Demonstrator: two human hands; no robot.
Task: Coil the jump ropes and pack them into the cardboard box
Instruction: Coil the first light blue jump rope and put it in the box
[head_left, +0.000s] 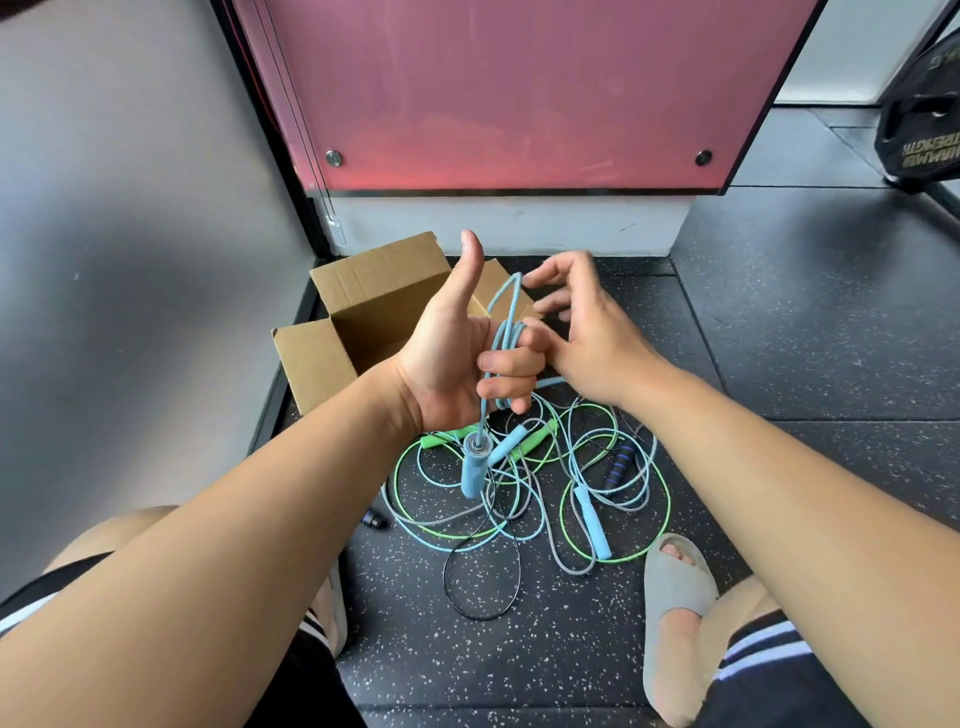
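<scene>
Light-blue jump rope (508, 306): several loops gathered upright in the left hand (457, 353), held above the floor and in front of the cardboard box (358, 306). Fingers curl round the loops; thumb stands straight up. One strand drops from the fist to a blue handle (474, 470), which hangs clear below the wrist.

Right hand (587, 327): fingers loosely spread, fingertips (527, 280) at the top of the tallest loop. Blurred there, so whether they pinch the rope or only touch it cannot be told.

Cardboard box: open, flaps up, on the floor (779, 364) in the far-left corner where the grey wall meets the pink panel (519, 93).

Pile of ropes (524, 499): loose on the floor just nearer than the box, under both hands. Green, grey, light-blue and thin black cords overlap in tangled rings. In it lie green handles (537, 441), a dark handle with blue bands (618, 467) and another blue handle (592, 519).

A small black piece (375, 518) sits just left of the pile. A grey sandal (675, 592) on the person's foot sits near the pile's right side. A black weight plate (924, 119) stands near the floor's far-right edge.
</scene>
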